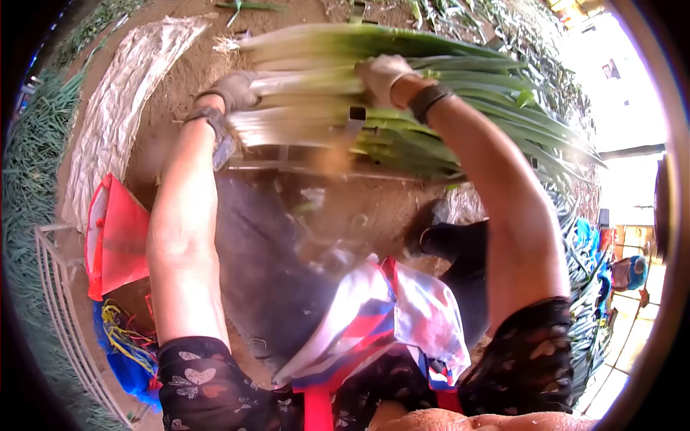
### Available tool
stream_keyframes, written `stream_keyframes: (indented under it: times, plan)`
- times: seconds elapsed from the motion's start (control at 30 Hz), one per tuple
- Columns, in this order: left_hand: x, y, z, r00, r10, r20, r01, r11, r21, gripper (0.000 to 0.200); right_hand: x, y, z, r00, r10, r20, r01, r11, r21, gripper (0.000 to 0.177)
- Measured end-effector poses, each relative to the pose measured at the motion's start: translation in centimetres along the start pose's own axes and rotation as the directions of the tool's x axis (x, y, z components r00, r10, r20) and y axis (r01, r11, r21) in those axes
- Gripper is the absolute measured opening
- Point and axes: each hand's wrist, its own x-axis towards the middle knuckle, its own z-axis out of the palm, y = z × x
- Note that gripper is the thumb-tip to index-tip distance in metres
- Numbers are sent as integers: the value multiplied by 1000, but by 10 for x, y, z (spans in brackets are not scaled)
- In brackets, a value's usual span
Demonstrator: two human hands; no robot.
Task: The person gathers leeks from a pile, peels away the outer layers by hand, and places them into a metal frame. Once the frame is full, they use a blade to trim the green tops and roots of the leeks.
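Observation:
A wide bundle of leeks point(316, 86) lies across the upper middle, white ends to the left and green leaves to the right. My gloved left hand point(237, 90) is at the white ends, its fingers curled by the stalks; a dark blade-like piece point(223, 152) shows just below that wrist. My gloved right hand point(386, 77) rests on top of the stalks near the middle, fingers bent and partly blurred. Whether either hand grips a stalk is hard to tell. A metal frame point(287, 167) shows under the bundle, with a small dark-ended upright point(356, 115) in front of the stalks.
Left are a whitish sheet point(118, 108), a red-orange bag point(123, 233), a blue bag with yellow strings point(126, 345), a white metal rack point(65, 309) and piled greens point(36, 165). More leaves point(546, 72) lie upper right. Far right, a person point(629, 273) is partly visible.

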Motion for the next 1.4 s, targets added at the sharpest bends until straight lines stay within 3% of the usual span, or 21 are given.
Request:
stream_keyframes:
  times: [0.03,0.1,0.13,0.23,0.27,0.37,0.4,0.5,0.6,0.9,1.07,1.17,1.2,1.3,1.37,1.4]
  plan:
    - [-1,-1,-1,999,-10,31,12,997,-76,58,-10,3,-3,995,-82,-53,84,995,49,39]
    - [-3,-7,-7,997,-40,72,55,972,-229,58,-11,2,1,991,-85,-105,94,992,86,40]
    - [-1,-15,0,992,-124,28,127,950,-284,58,-12,0,2,993,-62,-103,69,995,70,37]
    - [-5,-43,1,928,-164,-336,-16,880,-474,51,-13,-7,1,994,-13,-106,19,998,52,35]
    - [-6,-55,-6,896,-215,-389,66,929,-363,44,-13,-8,-1,995,-7,-103,14,998,66,36]
    - [-19,-55,-11,794,-273,-544,91,937,-338,42,-14,-8,1,995,-12,-97,19,998,68,40]
    - [-20,-51,-12,804,-193,-562,90,974,-206,39,-13,-9,0,995,-10,-95,16,997,71,41]
    - [-19,-8,-5,893,-214,-396,59,928,-367,37,-17,-12,-7,996,-8,-87,15,997,75,42]
    - [3,1,3,979,53,-195,-86,983,-163,34,-20,-14,-7,992,-10,-124,21,996,86,43]
    - [21,-17,14,965,224,-136,-223,975,23,29,-24,-9,-11,993,-19,-114,38,985,170,42]
    - [16,-29,14,983,84,-164,-99,992,-83,31,-48,-3,-29,993,51,-106,-45,997,59,53]
    - [25,-44,26,975,66,-213,-89,991,-103,32,-70,19,-27,979,65,-192,-69,998,-13,58]
    - [22,-40,20,984,85,-158,-98,992,-80,35,-77,20,-37,988,142,-52,-144,989,-36,63]
    - [10,-36,20,961,209,-179,-250,936,-246,38,-87,28,-1,976,155,-155,-160,987,-24,68]
    - [9,-35,29,906,320,-277,-381,901,-208,43,-90,21,8,967,234,-104,-233,972,27,69]
    - [36,-63,52,926,308,-217,-346,924,-164,48,-92,19,4,969,233,-77,-235,972,-9,69]
